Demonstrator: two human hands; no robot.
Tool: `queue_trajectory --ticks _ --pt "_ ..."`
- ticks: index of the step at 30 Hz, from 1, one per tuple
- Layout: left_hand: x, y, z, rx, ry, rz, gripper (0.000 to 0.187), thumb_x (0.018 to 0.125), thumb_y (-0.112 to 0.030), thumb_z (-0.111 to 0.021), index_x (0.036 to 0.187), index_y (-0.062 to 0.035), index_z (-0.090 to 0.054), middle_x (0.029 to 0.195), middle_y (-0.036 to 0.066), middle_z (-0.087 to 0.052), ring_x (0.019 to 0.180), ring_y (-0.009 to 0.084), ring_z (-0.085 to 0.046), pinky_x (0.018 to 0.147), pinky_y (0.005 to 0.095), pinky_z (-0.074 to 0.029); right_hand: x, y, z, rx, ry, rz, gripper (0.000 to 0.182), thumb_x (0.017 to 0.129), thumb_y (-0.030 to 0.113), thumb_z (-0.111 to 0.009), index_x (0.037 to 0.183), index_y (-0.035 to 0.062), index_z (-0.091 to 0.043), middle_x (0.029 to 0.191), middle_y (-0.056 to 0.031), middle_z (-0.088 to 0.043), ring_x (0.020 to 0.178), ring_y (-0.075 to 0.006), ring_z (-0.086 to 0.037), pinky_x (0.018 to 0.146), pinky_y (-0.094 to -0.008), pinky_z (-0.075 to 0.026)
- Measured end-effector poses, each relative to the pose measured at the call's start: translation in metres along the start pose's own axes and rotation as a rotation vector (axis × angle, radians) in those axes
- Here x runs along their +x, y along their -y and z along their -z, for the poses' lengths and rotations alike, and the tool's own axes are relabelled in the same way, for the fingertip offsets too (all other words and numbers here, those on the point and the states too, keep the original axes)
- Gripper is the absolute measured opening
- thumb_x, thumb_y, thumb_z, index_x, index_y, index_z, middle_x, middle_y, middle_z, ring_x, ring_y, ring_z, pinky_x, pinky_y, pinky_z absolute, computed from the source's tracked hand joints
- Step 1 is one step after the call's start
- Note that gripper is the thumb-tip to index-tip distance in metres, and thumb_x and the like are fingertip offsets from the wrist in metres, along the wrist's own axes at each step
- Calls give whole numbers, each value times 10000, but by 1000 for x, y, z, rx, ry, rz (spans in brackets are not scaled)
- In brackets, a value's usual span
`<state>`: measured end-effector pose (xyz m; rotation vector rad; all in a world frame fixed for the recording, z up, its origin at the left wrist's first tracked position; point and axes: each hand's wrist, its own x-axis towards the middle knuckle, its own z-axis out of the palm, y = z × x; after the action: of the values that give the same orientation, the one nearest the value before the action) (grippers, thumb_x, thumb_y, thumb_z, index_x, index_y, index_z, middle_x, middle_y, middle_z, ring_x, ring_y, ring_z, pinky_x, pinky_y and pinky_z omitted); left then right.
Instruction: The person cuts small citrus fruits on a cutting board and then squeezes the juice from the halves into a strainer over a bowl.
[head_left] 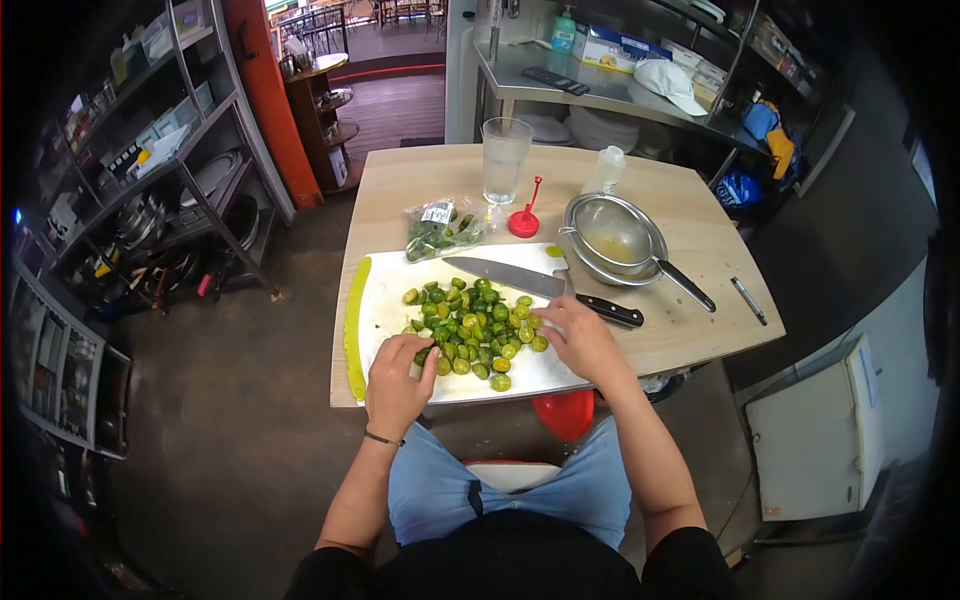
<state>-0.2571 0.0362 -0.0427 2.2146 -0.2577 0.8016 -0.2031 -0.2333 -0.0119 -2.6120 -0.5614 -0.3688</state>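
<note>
A heap of small cut green limes covers the middle of a white cutting board with lime-green ends. My left hand is at the heap's left edge, its thumb and bent fingers around a dark green lime piece. On the right side, my right hand reaches in with fingers apart, its fingertips touching the outermost lime halves. A large kitchen knife with a black handle lies across the board's far right corner, just beyond my right hand.
Behind the board are a plastic bag of green limes, a tall clear cup, a red cap with a spout and a translucent bottle. A strainer rests over a metal bowl; a pen lies farther right.
</note>
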Motion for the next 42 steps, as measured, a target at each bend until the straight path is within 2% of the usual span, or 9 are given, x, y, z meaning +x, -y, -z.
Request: queue_trajectory --ticks 3,11,17,24,26,30,32,34,42 --pt "-1 3 0 -22 -6 -14 122 790 -83 -713 892 -28 -676 897 114 -638 843 294 -618 744 375 -509 2 0 -8 15 74 57 223 824 129 -654 1036 70 -693 1028 -117 -626 975 -310 -609 845 -414 -491" --pt "-3 7 2 -29 -26 -33 136 774 -85 -720 899 -48 -682 908 108 -637 858 286 -606 765 375 -496 17 -1 -7 196 106 -285 203 834 126 -646 995 9 -685 868 -181 -643 843 -355 -635 829 -418 -489" --pt "6 1 4 -2 -48 -72 158 778 -73 -711 933 -54 -685 940 98 -636 897 282 -594 815 377 -478 3 0 -2 -40 71 -54 194 844 150 -626 970 12 -679 959 -195 -614 885 -380 -622 816 -457 -494" --pt "76 -37 -35 -63 421 -345 198 811 -115 -667 1002 -62 -682 1076 121 -594 1029 293 -573 882 406 -480 15 -6 14 -91 182 -30 178 794 65 -624 950 -13 -661 961 -201 -593 929 -377 -605 828 -451 -498" --pt "87 -35 -54 159 613 -341 206 843 -143 -644 1031 -75 -696 1131 128 -598 1049 305 -586 915 379 -483 25 -9 35 -4 -30 170 217 778 34 -622 988 -15 -647 948 -203 -590 940 -381 -595 841 -445 -494" --pt "99 -47 -62 237 809 -292 229 823 -159 -642 1032 -92 -706 1071 123 -624 1000 299 -619 874 398 -512 76 -60 105 -78 -71 28 236 771 14 -626 1004 -3 -654 971 -213 -612 951 -383 -592 849 -439 -490" --pt "98 -45 -65 247 804 -298 241 798 -142 -642 1022 -88 -709 1053 117 -632 979 293 -628 854 407 -522 94 -94 107 -94 -95 51 210 775 14 -624 980 -4 -664 976 -217 -622 942 -381 -600 838 -441 -495" --pt "99 -48 -66 282 857 -295 249 773 -129 -646 1008 -81 -712 1045 119 -635 975 296 -626 866 401 -518 106 -120 97 -208 130 -29 155 781 20 -636 928 -5 -681 972 -220 -640 917 -375 -622 816 -444 -505" --pt "96 -53 -70 336 828 -245 256 755 -113 -650 1000 -77 -713 997 125 -642 961 306 -627 866 400 -511 116 -149 67 -309 136 151 110 805 29 -626 897 -4 -676 945 -188 -651 886 -352 -642 781 -436 -520"
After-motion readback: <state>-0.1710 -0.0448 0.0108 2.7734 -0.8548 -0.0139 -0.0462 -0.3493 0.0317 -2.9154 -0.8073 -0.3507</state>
